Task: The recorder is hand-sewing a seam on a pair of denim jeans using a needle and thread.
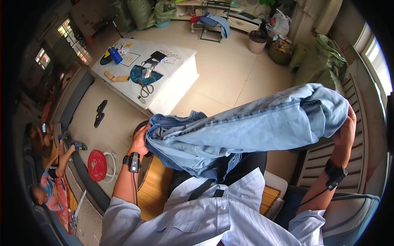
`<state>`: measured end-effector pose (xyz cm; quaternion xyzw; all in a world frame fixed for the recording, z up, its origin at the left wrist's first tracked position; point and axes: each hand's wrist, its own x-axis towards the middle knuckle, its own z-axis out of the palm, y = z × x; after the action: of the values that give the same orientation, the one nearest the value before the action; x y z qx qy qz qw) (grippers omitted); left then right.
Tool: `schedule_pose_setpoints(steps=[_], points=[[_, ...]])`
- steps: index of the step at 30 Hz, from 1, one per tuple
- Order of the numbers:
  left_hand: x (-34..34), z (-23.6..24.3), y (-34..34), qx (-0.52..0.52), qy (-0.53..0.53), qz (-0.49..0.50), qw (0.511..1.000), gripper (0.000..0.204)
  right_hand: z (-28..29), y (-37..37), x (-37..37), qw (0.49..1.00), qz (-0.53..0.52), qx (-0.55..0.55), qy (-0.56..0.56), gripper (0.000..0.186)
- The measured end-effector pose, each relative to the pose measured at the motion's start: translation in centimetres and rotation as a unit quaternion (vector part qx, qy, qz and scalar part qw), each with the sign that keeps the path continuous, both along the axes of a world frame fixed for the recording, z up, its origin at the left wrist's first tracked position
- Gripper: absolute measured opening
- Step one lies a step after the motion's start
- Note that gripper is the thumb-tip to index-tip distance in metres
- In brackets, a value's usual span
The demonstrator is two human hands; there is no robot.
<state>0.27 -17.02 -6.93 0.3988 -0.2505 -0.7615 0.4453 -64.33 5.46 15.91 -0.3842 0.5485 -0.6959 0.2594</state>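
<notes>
A pair of light blue jeans (246, 129) is stretched across in front of me, above my lap. My left hand (141, 138) grips its darker, bunched end at the left, with the fingers partly hidden by the denim. At the far right my right hand (347, 128) is closed on the other end, where the cloth is folded over and bulges. Most of the right fingers are behind or inside the fabric. Between the hands a long seam runs along the upper side, and some loose denim hangs down toward my lap.
Ahead to the left stands a white table (180, 82) with scissors (146, 89) and a blue bottle (115, 56). A red stool (97, 165) is at my left. Two people sit at far left. Another chair (211, 24) holds denim; stuffed green sacks (318, 61) stand right.
</notes>
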Motion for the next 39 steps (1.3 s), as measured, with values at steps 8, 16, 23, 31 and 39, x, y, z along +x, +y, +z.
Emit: schedule_pose_setpoints(steps=[8, 16, 23, 31, 39], points=[[-2.2, 0.2, 0.6, 0.053, 0.089, -0.043, 0.994, 0.048, -11.8, 3.3, -12.9, 0.787, -0.380, 0.223, 0.433, 0.024], [-4.4, 3.7, 8.7, 0.005, -0.213, 0.017, 0.977, 0.063, -9.6, -1.9, 15.0, 0.877, 0.179, 0.201, 0.398, 0.059], [-5.4, 3.7, 11.2, -0.013, -0.201, -0.019, 0.979, 0.053, -14.5, -3.7, 19.4, 0.812, 0.197, 0.207, 0.510, 0.042], [-3.8, 7.7, 6.2, -0.098, -0.012, 0.037, 0.994, 0.030, -11.7, -1.1, 12.2, 0.979, 0.167, 0.059, -0.106, 0.015], [-5.7, 9.6, 1.1, -0.134, -0.169, 0.024, 0.976, 0.031, -9.5, -1.9, 9.8, 0.973, 0.047, -0.011, -0.226, 0.020]])
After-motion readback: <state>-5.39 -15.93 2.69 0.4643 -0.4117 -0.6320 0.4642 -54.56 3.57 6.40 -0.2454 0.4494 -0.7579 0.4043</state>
